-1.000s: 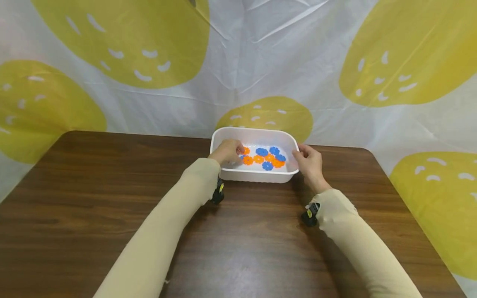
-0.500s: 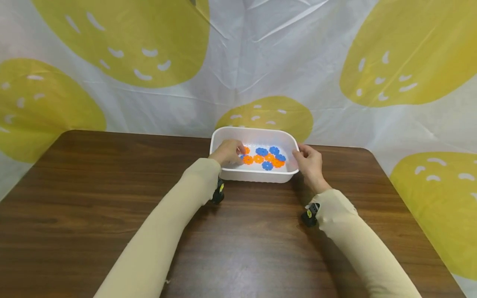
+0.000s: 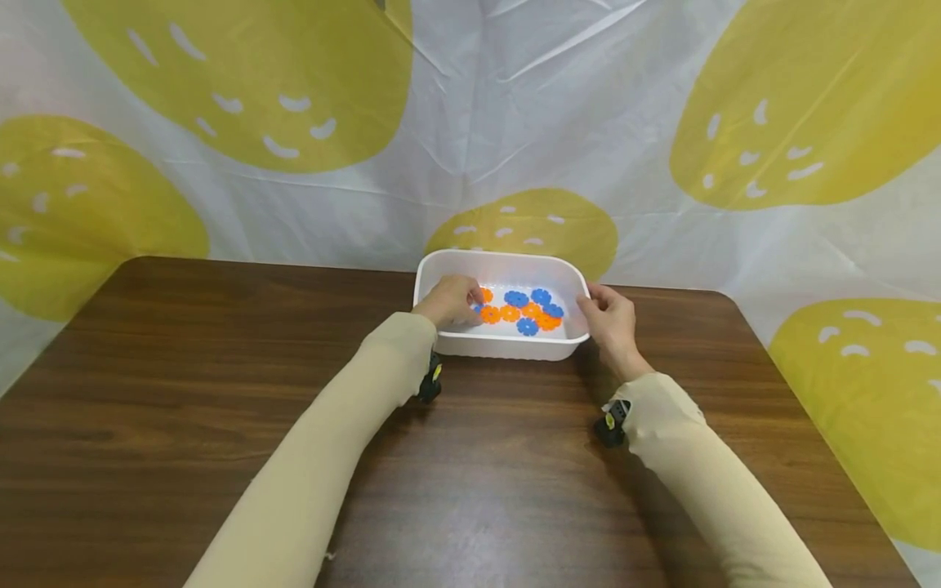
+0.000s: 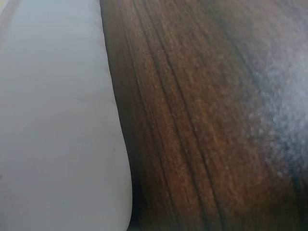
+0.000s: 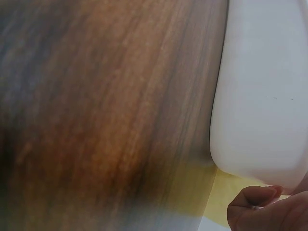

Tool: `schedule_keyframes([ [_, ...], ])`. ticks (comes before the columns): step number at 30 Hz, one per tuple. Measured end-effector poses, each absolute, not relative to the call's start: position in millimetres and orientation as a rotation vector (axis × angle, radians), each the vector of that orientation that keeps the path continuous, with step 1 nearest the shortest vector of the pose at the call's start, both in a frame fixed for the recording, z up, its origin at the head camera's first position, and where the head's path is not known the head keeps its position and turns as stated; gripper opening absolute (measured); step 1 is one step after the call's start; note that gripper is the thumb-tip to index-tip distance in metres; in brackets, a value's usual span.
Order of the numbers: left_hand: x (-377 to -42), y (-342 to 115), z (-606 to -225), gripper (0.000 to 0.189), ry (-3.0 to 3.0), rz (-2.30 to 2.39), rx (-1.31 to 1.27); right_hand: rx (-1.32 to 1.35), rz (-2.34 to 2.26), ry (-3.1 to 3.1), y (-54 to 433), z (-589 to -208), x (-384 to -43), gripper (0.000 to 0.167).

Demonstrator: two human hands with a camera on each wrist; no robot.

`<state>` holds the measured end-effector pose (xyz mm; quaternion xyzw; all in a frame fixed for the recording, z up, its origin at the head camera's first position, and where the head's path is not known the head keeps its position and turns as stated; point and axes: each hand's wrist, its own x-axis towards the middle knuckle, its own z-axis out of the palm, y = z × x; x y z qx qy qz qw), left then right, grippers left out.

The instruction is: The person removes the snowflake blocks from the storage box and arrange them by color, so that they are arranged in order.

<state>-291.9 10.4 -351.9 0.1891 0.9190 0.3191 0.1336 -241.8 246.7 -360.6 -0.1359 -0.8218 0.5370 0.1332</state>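
Observation:
Near the table's far edge stands a white plastic bin (image 3: 502, 349) with several orange and blue flower-shaped discs inside. My left hand (image 3: 447, 300) reaches over its left front corner, fingers bent down and thumb apart from them. At those fingertips lie a blue disc (image 3: 478, 309), partly covered by the hand, and an orange disc (image 3: 490, 314); I cannot tell whether the fingers pinch one. My right hand (image 3: 614, 323) grips the bin's right rim between thumb and fingers. In the right wrist view, curled fingers (image 5: 260, 195) are at the bin's end wall. The left wrist view shows only bin wall and table.
The brown wood-grain table (image 3: 470, 457) extends in front of the bin and to both sides. A white cloth with yellow patterns (image 3: 522, 220) hangs right behind the table's far edge. Black wrist cameras are strapped on under both sleeves.
Both hands and the bin stay in nearly the same place. The orange disc beside the left fingertips has shifted very slightly, and less of the blue disc there shows.

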Motion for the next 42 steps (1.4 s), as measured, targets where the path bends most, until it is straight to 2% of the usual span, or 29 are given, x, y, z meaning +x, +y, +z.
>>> schedule_keyframes([
  [42, -293.7, 13.4, -356.1, 0.028, 2.744, 0.831, 0.551, -0.388, 1.554, -2.388, 245.6, -361.8, -242.4, 0.035],
])
